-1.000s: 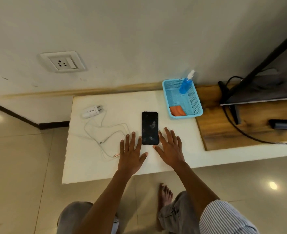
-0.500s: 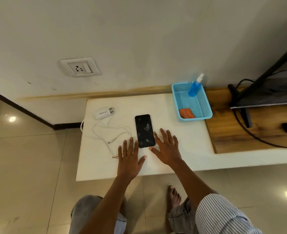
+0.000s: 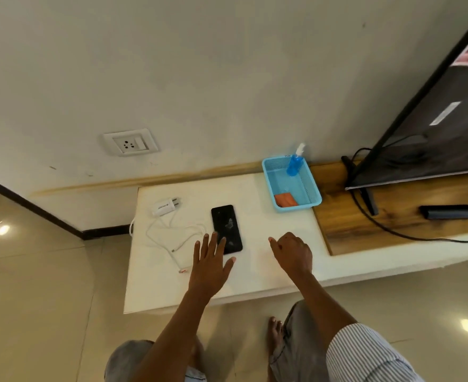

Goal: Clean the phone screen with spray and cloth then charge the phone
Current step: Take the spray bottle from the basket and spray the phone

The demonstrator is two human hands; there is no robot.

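Phone lies smudged on table, just beyond flat, empty left hand. Right hand loosely curled, empty; spray bottle, cloth in basket beyond it, untouched. Cleaning, charging remain.

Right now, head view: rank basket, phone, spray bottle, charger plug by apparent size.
1. basket
2. phone
3. spray bottle and charger plug: look alike, and the bottle is farther, so unranked.

One head-worn wide-angle view looks steeply down from above at the low table against the wall.
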